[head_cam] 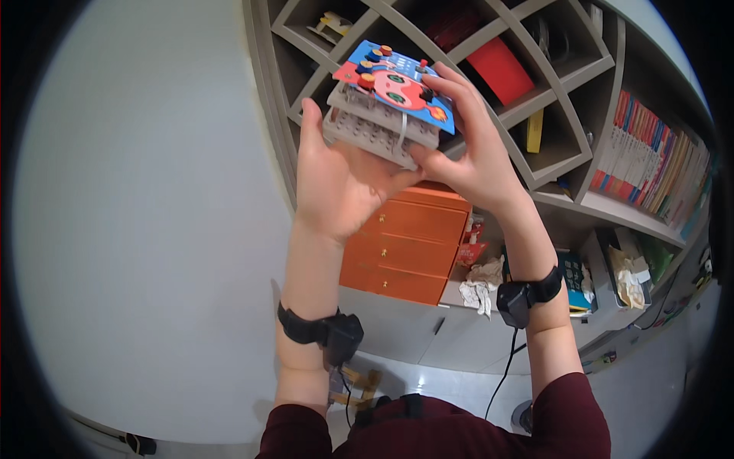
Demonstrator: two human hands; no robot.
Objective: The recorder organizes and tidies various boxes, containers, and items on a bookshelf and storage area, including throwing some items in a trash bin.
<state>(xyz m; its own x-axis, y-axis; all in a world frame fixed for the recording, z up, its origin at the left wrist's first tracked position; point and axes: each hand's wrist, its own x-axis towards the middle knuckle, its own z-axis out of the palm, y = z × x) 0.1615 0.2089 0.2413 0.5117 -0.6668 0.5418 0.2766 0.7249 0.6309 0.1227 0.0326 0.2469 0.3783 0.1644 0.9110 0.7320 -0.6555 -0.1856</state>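
Both hands hold up a small stacked assembly in front of the shelves. On top of it is a printed board with a cartoon face, red and blue knobs along its left edge and a small red-tipped switch. Beneath lie perforated translucent plastic plates, with a pale strip like a cable tie across their near side. My left hand supports the plates from below, palm up, its thumb raised at their left; its other fingers are largely hidden. My right hand grips the right side, fingers over the board and thumb by the lower plate.
Behind is a grey lattice shelf holding a red box and a yellow item. Books stand at right. Below are an orange drawer cabinet, crumpled paper and a grey bin. A white wall fills the left.
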